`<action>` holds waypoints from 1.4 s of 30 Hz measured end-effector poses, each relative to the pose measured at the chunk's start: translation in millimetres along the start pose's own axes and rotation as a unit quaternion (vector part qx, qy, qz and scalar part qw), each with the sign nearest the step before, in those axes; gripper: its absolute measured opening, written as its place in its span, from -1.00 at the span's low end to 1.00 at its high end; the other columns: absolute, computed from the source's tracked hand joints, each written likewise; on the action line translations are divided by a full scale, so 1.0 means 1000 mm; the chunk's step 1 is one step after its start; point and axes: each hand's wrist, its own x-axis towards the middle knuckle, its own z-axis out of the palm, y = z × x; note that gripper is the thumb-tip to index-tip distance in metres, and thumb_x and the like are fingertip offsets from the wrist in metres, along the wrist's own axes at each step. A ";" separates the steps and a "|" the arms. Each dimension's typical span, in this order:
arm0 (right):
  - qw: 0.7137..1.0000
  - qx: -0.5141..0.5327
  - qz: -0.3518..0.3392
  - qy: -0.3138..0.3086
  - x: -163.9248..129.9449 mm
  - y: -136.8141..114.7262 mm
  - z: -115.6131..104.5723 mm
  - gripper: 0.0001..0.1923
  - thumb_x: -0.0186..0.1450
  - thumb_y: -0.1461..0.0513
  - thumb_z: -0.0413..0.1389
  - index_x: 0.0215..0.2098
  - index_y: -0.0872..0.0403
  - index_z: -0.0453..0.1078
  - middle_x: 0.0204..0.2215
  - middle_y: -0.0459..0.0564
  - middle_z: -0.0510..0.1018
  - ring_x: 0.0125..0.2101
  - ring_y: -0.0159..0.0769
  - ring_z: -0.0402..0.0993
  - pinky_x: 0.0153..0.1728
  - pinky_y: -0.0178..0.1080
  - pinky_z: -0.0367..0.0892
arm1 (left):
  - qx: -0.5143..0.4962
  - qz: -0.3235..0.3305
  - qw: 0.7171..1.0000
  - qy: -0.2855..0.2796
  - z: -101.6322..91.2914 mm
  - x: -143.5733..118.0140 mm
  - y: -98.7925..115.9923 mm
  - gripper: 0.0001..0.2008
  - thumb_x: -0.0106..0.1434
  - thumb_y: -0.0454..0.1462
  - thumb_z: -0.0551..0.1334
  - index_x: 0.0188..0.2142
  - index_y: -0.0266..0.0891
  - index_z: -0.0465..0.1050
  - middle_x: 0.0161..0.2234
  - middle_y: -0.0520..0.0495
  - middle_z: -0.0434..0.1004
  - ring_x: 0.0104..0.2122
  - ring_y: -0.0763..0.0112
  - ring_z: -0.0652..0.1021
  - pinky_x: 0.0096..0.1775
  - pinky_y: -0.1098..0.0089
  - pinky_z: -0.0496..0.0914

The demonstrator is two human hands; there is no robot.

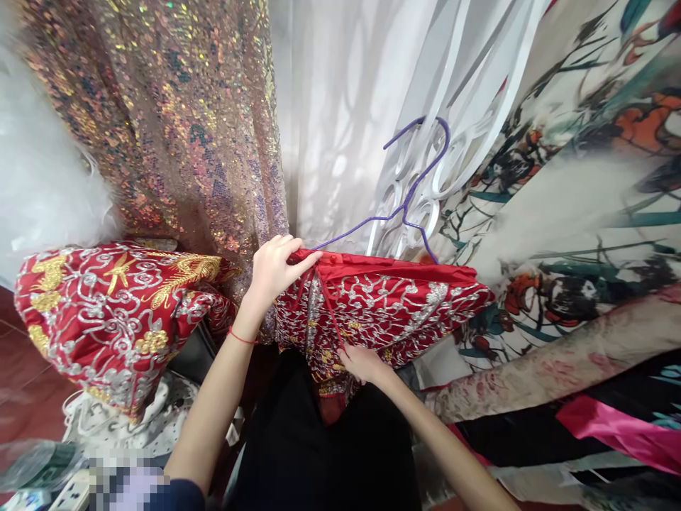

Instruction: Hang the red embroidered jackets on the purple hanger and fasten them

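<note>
A red garment with silver and gold embroidery and a plain red band along its top spreads across my lap. My left hand grips the left end of that band, thumb on the near side. From the band a thin red cord runs down to my right hand, whose fingers are pinched on its lower end. Behind the band, a purple wire hanger stands with its hook up and its lower part hidden by the garment.
Another red embroidered piece lies at left, beside white fluffy material. Sequinned fabric hangs behind. A white openwork frame and floral cloth stand at right. A plastic bottle and power strip are lower left.
</note>
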 end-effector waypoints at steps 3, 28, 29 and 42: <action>1.000 -0.002 -0.008 0.003 -0.002 -0.007 -0.027 -0.74 0.32 0.06 0.15 -0.16 0.07 0.44 -0.32 0.05 0.65 -0.31 -0.19 0.58 -0.28 -0.23 0.35 | -0.008 0.007 1.000 -0.013 -0.004 -0.002 0.001 -0.60 0.37 0.03 0.13 -0.47 -0.18 0.30 -0.43 -0.03 0.40 -0.34 0.31 0.38 -0.27 0.33 0.23; 0.953 0.270 -0.127 -0.057 -0.037 -0.031 -0.057 -0.87 0.27 0.23 0.07 -0.43 0.02 0.24 -0.67 -0.26 0.30 -0.68 -0.49 0.24 -0.61 -0.41 0.15 | -0.047 0.114 0.978 -0.169 -0.035 -0.012 -0.013 -0.49 0.07 -0.56 -0.04 -0.05 -0.23 0.39 -0.18 -0.17 0.43 -0.16 0.17 0.41 -0.08 0.21 0.37; 0.971 0.213 -0.085 -0.072 -0.039 -0.023 -0.053 -0.88 0.29 0.24 0.05 -0.42 0.02 0.23 -0.68 -0.25 0.33 -0.67 -0.46 0.29 -0.61 -0.40 0.18 | -0.042 0.111 0.979 -0.166 -0.034 -0.011 -0.012 -0.50 0.07 -0.56 -0.04 -0.06 -0.23 0.39 -0.19 -0.17 0.43 -0.17 0.17 0.41 -0.09 0.21 0.37; 0.948 0.197 -0.141 0.208 -0.024 -0.048 -0.059 -0.78 0.38 0.17 -0.01 -0.16 0.03 0.46 -0.58 -0.17 0.55 -0.65 -0.40 0.40 -0.48 -0.34 0.29 | -0.152 0.150 0.976 -0.030 -0.018 -0.013 -0.013 -0.63 0.33 -0.23 0.25 0.12 -0.15 0.45 -0.08 -0.11 0.58 -0.11 0.22 0.50 0.00 0.17 0.39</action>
